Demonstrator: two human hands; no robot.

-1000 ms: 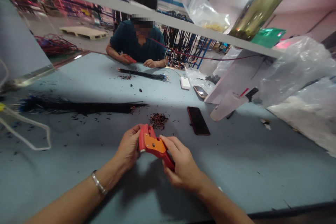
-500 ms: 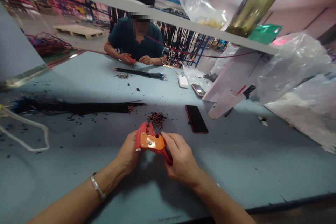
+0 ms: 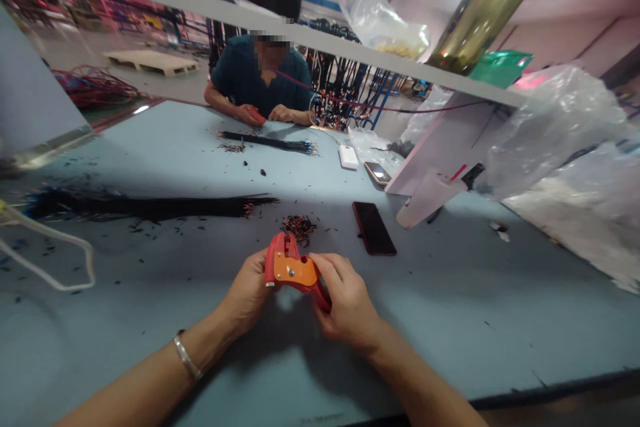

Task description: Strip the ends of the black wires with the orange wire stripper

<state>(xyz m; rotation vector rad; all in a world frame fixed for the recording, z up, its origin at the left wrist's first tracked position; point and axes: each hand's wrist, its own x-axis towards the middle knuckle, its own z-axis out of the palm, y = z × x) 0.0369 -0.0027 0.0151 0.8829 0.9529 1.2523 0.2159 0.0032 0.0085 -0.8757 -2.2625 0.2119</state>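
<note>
Red stripper tool [image 3: 293,270] between 2 hands; left hand [image 3: 247,293] cups head; right hand [image 3: 347,303] clenched round handles.

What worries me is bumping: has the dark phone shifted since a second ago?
No. The dark phone keeps its spot beside the wire scrap pile.

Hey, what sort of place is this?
Most likely a wire-assembly workshop or factory floor. A bundle of black wire lies on the blue table, the left hand and right hand hold a red hand tool, and a person opposite works beside another bundle.
</note>
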